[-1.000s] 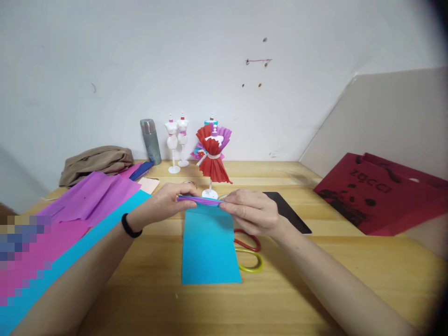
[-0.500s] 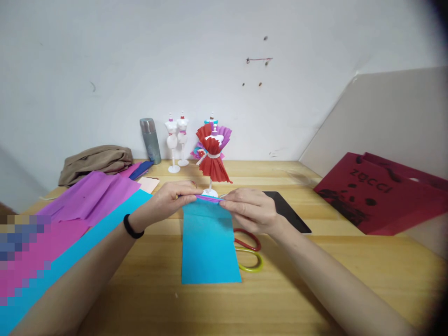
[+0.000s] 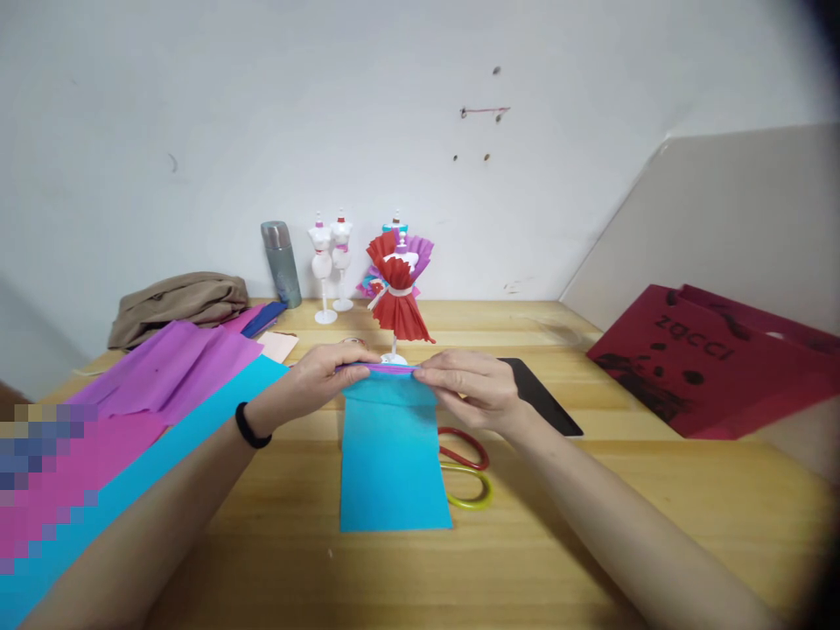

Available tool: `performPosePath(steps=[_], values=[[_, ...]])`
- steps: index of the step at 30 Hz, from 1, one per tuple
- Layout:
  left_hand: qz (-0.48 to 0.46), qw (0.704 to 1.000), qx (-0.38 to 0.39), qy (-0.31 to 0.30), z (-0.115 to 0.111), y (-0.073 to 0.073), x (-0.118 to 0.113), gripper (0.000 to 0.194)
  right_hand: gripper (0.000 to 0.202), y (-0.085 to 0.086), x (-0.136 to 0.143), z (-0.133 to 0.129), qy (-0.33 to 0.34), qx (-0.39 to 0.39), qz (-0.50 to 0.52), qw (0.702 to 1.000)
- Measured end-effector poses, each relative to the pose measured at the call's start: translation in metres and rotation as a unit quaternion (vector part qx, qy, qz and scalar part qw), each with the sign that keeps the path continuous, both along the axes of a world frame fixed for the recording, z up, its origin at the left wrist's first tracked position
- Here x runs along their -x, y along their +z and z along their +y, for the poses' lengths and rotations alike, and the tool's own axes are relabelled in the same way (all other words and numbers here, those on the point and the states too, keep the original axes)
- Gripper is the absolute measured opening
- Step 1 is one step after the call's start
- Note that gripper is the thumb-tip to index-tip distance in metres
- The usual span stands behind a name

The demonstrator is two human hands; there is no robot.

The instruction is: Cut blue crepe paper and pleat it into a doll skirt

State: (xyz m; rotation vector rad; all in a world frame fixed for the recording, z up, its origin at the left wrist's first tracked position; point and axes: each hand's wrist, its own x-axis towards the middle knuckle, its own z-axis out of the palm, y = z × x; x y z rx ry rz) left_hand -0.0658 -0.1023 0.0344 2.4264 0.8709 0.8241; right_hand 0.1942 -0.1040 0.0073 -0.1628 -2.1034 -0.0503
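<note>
My left hand (image 3: 328,369) pinches the left end of a narrow folded strip of purple and blue crepe paper (image 3: 392,369). At the strip's right end, the fingers of my right hand (image 3: 473,383) are closed on it as well. From this far edge a blue crepe paper sheet (image 3: 395,464) runs flat over the table towards me. Red and yellow scissor handles (image 3: 467,490) stick out from under the sheet's right side; the blades are hidden. Just beyond my hands stands a small white mannequin in a red pleated paper dress (image 3: 402,302).
Purple crepe paper (image 3: 177,363) and a long blue sheet (image 3: 216,429) lie left, near a brown cloth (image 3: 184,302). Two bare mannequins (image 3: 321,262) and a flask (image 3: 282,267) stand behind. A black tablet-like slab (image 3: 544,398) and a red paper bag (image 3: 709,372) are right.
Both hands keep their hold on the folded strip and have hardly moved. The strip's far edge looks slightly raised and turned, and the view has shifted a little.
</note>
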Motion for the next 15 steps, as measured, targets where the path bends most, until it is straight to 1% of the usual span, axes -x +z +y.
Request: performPosePath(steps=[5,10,13,15], values=[[0.023,1.0,0.01,0.016,-0.002,0.005,-0.001,0.023,0.047,-0.001,0.001,0.001,0.003,-0.001,0.003,1.0],[0.01,0.999,-0.011,0.028,-0.003,0.002,-0.003,0.023,0.044,0.001,0.002,-0.001,-0.003,0.01,0.003,1.0],[-0.008,0.999,-0.014,0.033,-0.004,0.003,-0.005,0.023,0.037,0.003,0.004,-0.006,-0.009,0.055,0.016,0.998],[-0.007,1.0,-0.002,0.03,-0.005,0.005,-0.006,0.025,0.028,0.004,0.006,-0.01,-0.022,0.104,0.037,0.994]])
